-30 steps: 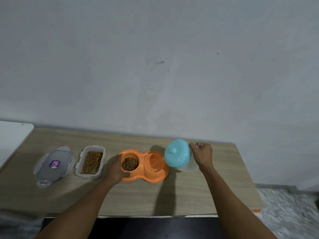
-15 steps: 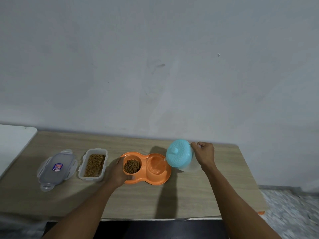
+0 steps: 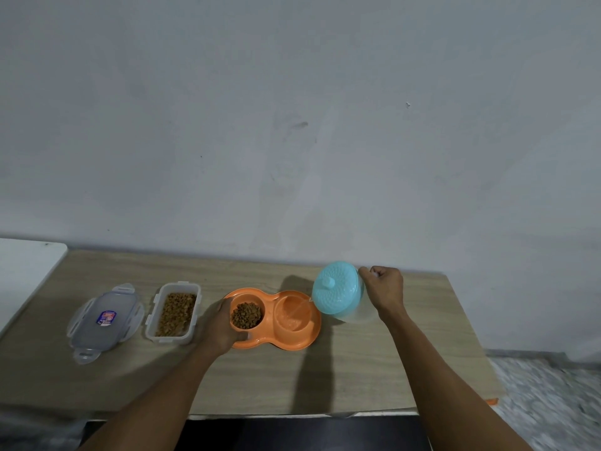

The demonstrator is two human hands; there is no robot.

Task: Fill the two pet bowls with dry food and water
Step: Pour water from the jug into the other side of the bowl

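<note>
An orange double pet bowl point(image 3: 294, 342) sits mid-table. Its left cup holds brown dry food point(image 3: 246, 315); its right cup point(image 3: 293, 315) has water in it. My left hand point(image 3: 218, 327) grips the bowl's left end. My right hand point(image 3: 384, 291) holds the handle of a clear water jug with a turquoise lid point(image 3: 338, 291). The jug is tipped left, and a thin stream of water runs from its spout into the right cup.
A clear container of dry food point(image 3: 173, 313) stands open to the left of the bowl, with its lid point(image 3: 104, 322) lying further left. The wooden table point(image 3: 357, 369) ends at a wall behind; a white surface point(image 3: 22, 271) adjoins on the left.
The jug stays tipped over the right cup and water keeps flowing in. Both hands hold their places; only the camera view shifted slightly.
</note>
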